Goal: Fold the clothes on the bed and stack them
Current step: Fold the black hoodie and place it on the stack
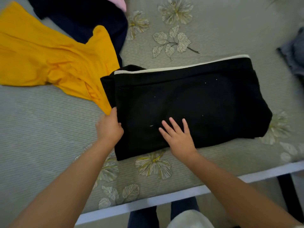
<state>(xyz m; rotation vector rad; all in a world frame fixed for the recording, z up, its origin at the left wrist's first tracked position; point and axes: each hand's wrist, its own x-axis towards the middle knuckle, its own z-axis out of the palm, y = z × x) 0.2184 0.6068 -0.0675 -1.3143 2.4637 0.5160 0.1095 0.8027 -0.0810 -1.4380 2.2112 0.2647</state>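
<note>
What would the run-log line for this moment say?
left hand grips black garment edge | right hand flat on it | yellow garment unfolded | bed

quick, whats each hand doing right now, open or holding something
Left hand: grips the left edge of the black garment.
Right hand: open, fingers spread flat, pressing on the black garment.
</note>
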